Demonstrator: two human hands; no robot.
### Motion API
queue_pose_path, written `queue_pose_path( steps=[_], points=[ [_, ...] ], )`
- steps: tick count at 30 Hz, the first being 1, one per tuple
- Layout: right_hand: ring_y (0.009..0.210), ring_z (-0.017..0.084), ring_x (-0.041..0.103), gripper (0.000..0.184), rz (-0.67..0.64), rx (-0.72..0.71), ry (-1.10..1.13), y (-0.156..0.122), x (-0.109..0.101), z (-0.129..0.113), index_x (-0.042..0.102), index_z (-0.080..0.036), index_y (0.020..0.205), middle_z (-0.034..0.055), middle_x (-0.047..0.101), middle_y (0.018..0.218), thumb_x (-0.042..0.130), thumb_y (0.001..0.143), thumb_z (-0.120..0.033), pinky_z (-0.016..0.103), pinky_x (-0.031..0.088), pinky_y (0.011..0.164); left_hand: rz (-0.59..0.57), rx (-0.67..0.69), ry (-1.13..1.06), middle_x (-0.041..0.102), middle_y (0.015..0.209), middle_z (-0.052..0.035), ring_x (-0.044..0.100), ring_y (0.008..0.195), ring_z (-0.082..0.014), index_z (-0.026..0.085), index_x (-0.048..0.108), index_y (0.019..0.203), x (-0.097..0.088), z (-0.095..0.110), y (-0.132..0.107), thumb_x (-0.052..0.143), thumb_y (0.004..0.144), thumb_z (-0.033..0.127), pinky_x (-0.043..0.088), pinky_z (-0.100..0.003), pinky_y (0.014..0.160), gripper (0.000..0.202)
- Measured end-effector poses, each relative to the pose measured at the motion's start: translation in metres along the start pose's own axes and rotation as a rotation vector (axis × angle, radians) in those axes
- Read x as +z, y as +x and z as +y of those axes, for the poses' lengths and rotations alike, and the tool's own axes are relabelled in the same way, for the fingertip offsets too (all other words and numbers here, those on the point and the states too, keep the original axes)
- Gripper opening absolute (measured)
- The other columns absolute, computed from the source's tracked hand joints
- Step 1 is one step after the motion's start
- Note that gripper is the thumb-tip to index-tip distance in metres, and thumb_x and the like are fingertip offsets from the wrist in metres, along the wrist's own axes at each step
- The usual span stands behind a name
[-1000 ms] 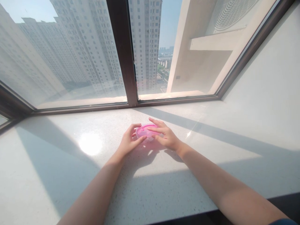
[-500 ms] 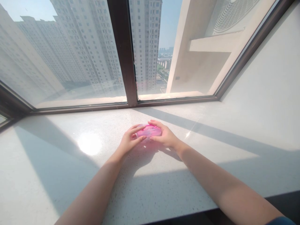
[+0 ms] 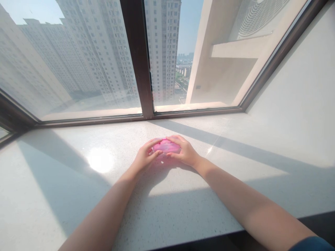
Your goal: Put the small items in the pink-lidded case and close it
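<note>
Between my two hands is a small see-through pink case (image 3: 166, 145) with rounded ends, close to the middle of the windowsill. My left hand (image 3: 147, 153) grips its left end, thumb at the near side and fingers over the top. At the right end, my right hand (image 3: 184, 150) holds it the same way, thumb in front and fingers along the upper edge. Pinkish shapes show dimly through the case; what they are I cannot make out. A pink-tinted shadow falls just in front of it.
The pale speckled windowsill (image 3: 183, 212) spreads around my hands, with a bright sun glare at left and bands of shadow. Behind it stands a window with a dark brown frame (image 3: 148, 115). A white wall (image 3: 295, 97) rises on the right. The sill's near edge ends over darkness.
My right hand's fingers have shifted slightly on the case's upper edge. Otherwise both hands keep their hold and the case stays in about the same place.
</note>
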State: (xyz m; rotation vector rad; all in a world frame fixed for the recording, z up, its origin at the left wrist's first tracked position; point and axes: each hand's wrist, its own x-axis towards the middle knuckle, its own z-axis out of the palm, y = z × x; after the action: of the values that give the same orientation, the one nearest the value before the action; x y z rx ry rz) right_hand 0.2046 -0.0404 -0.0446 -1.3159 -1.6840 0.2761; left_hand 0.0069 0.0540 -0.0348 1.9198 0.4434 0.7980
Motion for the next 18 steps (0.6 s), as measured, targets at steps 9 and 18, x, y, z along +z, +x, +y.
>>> queue_pose_path(
  steps=[9,18],
  points=[
    [0.120,0.031,0.049,0.073,0.000,-0.024,-0.019,0.003,-0.001,0.000,0.056,-0.028,0.130,0.0097,0.051,0.129,0.081,0.065,-0.046,0.048,0.038,0.104,-0.033,0.007,0.001,0.054,0.131,-0.0124,0.052,0.118,-0.0277,0.022,0.059,0.126,-0.001,0.004,0.001,0.062,0.084,0.039,0.049,-0.038,0.092,0.045],
    [0.117,0.027,0.051,0.065,0.060,0.046,-0.021,0.000,0.006,-0.009,0.058,-0.028,0.128,0.0081,0.050,0.126,0.078,0.067,-0.028,0.044,0.039,0.103,-0.008,-0.020,0.016,0.054,0.133,-0.0134,0.051,0.121,-0.0290,0.020,0.060,0.124,-0.001,0.004,0.002,0.065,0.081,0.041,0.050,-0.037,0.091,0.048]
  ],
)
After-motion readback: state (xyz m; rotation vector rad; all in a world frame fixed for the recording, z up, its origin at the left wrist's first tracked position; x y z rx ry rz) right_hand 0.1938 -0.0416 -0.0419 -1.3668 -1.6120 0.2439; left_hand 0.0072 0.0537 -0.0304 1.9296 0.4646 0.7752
